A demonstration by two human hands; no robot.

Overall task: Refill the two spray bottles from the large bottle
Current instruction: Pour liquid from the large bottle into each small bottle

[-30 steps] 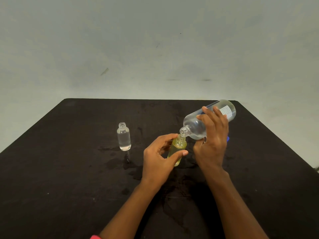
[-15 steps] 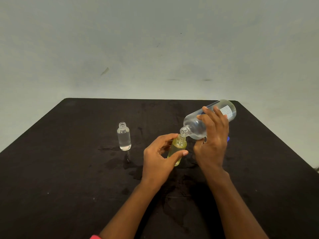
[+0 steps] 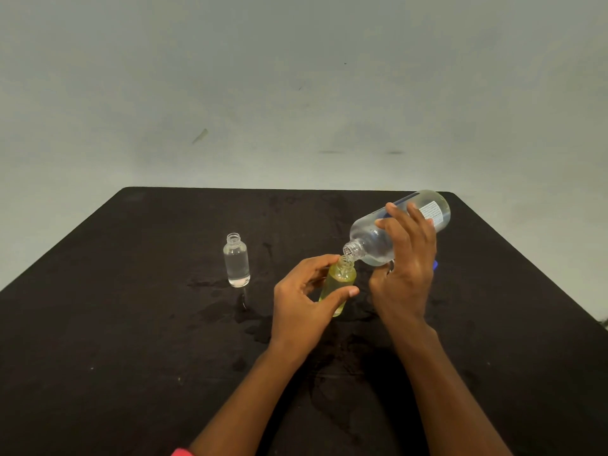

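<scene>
Right hand (image 3: pixel 406 274) wraps the big bottle (image 3: pixel 399 227), tipped neck-down to the left, mouth just over the yellow bottle (image 3: pixel 339 284). Left hand (image 3: pixel 304 302) pinches the yellow bottle between thumb and fingers, upright at table (image 3: pixel 131 324) centre. Clear bottle (image 3: pixel 236 261) stands uncapped to the left, well apart, looks nearly full. Wet patches on table near both. Step: pouring into the second bottle. Next likely calls for levelling the big bottle before overflow, then setting it down.
</scene>
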